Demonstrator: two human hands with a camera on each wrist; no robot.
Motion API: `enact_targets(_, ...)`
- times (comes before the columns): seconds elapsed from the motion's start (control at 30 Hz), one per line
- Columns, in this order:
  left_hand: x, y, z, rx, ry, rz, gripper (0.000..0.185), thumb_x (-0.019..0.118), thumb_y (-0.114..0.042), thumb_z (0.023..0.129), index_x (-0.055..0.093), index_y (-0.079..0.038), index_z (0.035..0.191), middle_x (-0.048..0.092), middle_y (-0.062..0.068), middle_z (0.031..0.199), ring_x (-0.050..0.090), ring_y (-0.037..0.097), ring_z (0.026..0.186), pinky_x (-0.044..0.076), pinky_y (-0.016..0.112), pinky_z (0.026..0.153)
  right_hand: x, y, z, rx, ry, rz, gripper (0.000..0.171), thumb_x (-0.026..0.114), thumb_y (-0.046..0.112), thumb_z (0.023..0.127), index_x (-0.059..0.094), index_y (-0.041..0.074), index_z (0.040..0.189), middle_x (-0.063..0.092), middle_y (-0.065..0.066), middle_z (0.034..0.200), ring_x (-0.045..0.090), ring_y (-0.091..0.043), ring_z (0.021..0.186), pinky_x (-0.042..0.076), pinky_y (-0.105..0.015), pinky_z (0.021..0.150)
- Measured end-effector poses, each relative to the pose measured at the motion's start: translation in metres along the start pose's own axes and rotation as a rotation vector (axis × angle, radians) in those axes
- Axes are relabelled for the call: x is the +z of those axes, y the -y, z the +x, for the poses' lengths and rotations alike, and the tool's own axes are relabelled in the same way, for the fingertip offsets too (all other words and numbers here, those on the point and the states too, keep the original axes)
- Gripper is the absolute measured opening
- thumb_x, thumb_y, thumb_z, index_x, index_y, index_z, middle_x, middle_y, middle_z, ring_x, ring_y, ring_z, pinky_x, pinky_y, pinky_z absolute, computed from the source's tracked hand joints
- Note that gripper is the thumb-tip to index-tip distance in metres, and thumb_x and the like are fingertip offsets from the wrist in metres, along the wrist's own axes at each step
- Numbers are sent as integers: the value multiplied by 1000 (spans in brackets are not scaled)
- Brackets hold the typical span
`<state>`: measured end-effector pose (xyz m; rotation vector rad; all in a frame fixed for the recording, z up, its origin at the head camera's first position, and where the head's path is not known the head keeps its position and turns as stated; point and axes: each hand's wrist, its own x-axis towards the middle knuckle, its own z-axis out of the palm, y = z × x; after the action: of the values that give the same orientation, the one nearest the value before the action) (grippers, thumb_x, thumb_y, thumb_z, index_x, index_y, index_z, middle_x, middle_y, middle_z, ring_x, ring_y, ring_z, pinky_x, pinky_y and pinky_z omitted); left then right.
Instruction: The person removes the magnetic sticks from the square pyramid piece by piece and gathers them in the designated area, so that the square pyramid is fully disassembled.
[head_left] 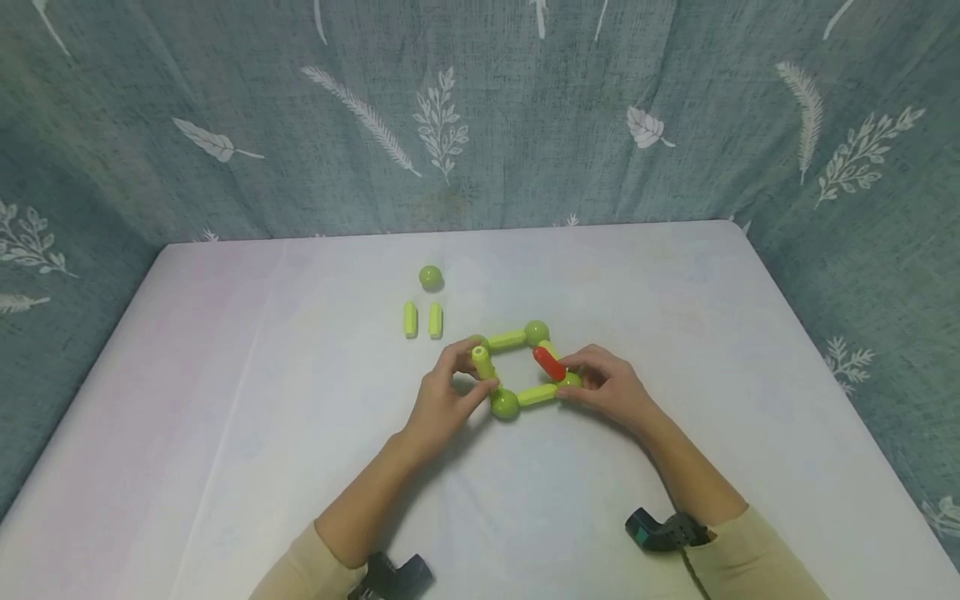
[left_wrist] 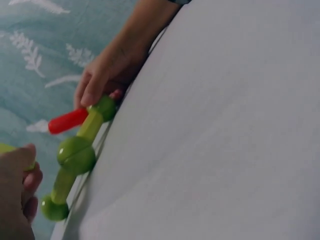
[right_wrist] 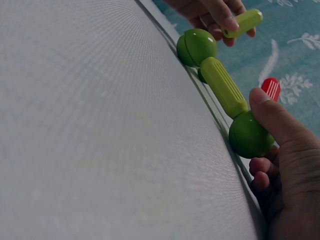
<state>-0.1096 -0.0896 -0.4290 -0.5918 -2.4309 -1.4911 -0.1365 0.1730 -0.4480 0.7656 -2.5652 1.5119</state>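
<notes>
- Green stick (head_left: 482, 362) stands pinched upright in the left hand (head_left: 442, 400) at the frame's left corner, just left of centre in the head view.
- Right hand (head_left: 611, 387) grips the right corner ball (right_wrist: 250, 136), with a red stick (head_left: 548, 363) rising there.
- Square frame (head_left: 522, 367) looks joined; two sticks (head_left: 422, 320) and a ball (head_left: 431, 277) lie unused up-left.
- Left corner joint is hidden by fingers.

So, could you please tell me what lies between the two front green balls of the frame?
A yellow-green rod joins the left ball and the right ball; the head and right wrist views show it.
</notes>
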Motion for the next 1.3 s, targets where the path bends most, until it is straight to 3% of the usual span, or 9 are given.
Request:
enact_targets(0.07, -5, 2, 2, 16, 28, -26, 62, 72, -4, 81, 35, -5, 131, 65, 8, 89, 64, 20, 87, 48, 44, 89, 0, 0, 0, 10, 1, 1, 38, 81, -2, 68, 68, -1, 104, 60, -11, 87, 47, -20, 66, 39, -18, 56)
enact_targets(0.2, -20, 5, 5, -5, 71, -58, 64, 69, -7, 85, 30, -10, 135, 66, 11, 92, 64, 22, 88, 46, 47, 93, 0, 0, 0, 23, 6, 28, 38, 82, 4, 69, 69, 5, 105, 61, -5, 88, 48, -15, 68, 41, -19, 57)
enact_targets(0.33, -39, 12, 6, -108, 92, -82, 61, 69, -11, 86, 34, -14, 136, 66, 10, 94, 63, 18, 89, 48, 41, 91, 2, -1, -1, 37, 20, 66, 36, 82, 8, 71, 70, 8, 105, 61, -2, 89, 48, -11, 68, 42, -20, 57)
enact_targets(0.57, -63, 20, 11, -298, 71, -487, 66, 62, 0, 89, 25, -4, 143, 63, 3, 98, 65, 9, 91, 51, 22, 85, 5, -3, -2, 43, 18, 46, 36, 82, 10, 71, 70, 9, 105, 61, -1, 89, 48, -9, 67, 42, -20, 57)
enact_targets(0.63, -68, 22, 13, -322, 59, -519, 68, 63, 0, 88, 24, -2, 144, 64, -1, 98, 65, 7, 91, 51, 20, 84, 5, -3, -3, 51, 13, 40, 35, 82, 11, 71, 70, 9, 105, 61, -1, 88, 48, -9, 67, 42, -19, 56)
enact_targets(0.73, -77, 30, 15, -352, 48, -473, 70, 67, -2, 86, 27, -4, 143, 64, -5, 95, 63, 5, 87, 50, 18, 79, 4, -3, -4, 42, 10, 25, 35, 81, 12, 72, 70, 8, 105, 61, -3, 89, 48, -9, 68, 42, -19, 56)
enact_targets(0.9, -97, 51, 19, -351, 106, -249, 67, 70, -8, 84, 35, -7, 141, 63, 4, 98, 60, 12, 89, 48, 19, 79, 1, -5, -6, 37, 8, 9, 35, 82, 12, 72, 69, 9, 105, 61, -2, 88, 48, -9, 68, 42, -19, 57)
enact_targets(1.13, -124, 74, 31, -369, 192, 11, 64, 71, -17, 85, 41, -9, 140, 54, 16, 115, 51, 29, 113, 42, 41, 93, -1, -3, -4, 13, 8, 19, 36, 82, 10, 71, 69, 9, 104, 62, -2, 90, 48, -10, 67, 43, -19, 57)
enact_targets(1.3, -136, 91, 43, -382, 227, 162, 64, 74, -22, 82, 46, -9, 138, 43, 14, 109, 40, 28, 102, 37, 41, 84, -2, 8, 0, -13, 5, 18, 34, 81, 5, 71, 69, 3, 103, 63, -8, 89, 48, -10, 66, 42, -18, 55)
